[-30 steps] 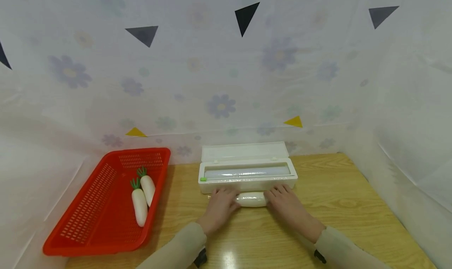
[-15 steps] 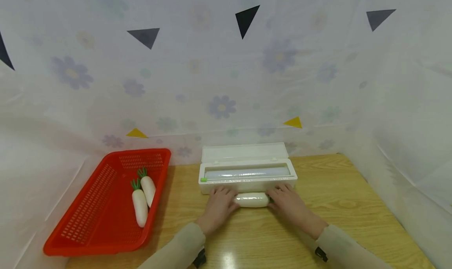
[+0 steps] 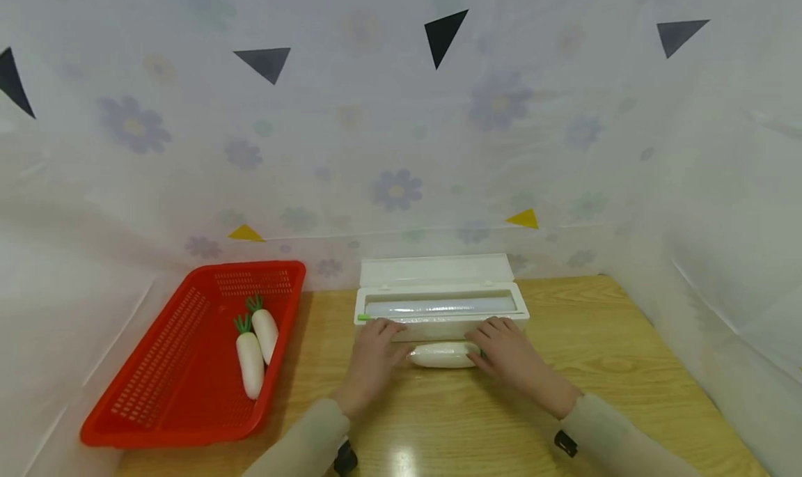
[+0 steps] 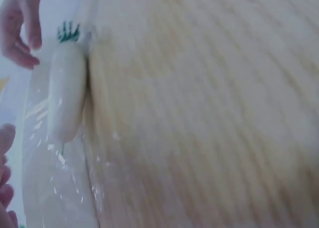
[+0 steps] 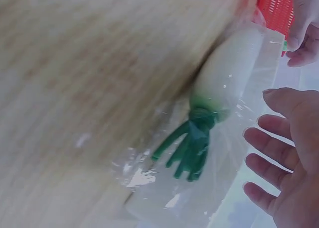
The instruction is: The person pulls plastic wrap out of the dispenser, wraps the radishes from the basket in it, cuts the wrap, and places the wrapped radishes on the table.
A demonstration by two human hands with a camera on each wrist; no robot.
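Observation:
A white radish (image 3: 441, 355) with green leaves (image 5: 189, 146) lies crosswise on the table, with clear plastic film over and around it. Right behind it stands a white cling film box (image 3: 438, 329), its lid raised and a film roll (image 3: 445, 306) inside. My left hand (image 3: 371, 362) is off the radish's left tip, fingers loosely bent by the box's front edge. Near the leafy end, my right hand (image 3: 510, 358) has its fingers spread, apart from the radish in the right wrist view. Crinkled film (image 4: 67, 183) extends past the radish's tip.
A red plastic basket (image 3: 169, 435) stands on the left with two more white radishes (image 3: 250, 365) in it. A green slider (image 3: 363, 317) sits at the box's left end. Behind the wooden table (image 3: 595, 365) hangs a flowered white curtain (image 3: 395, 150).
Both hands have let go of the radish's ends. My left hand has moved left and slightly up, my right slightly up. More of the radish now shows.

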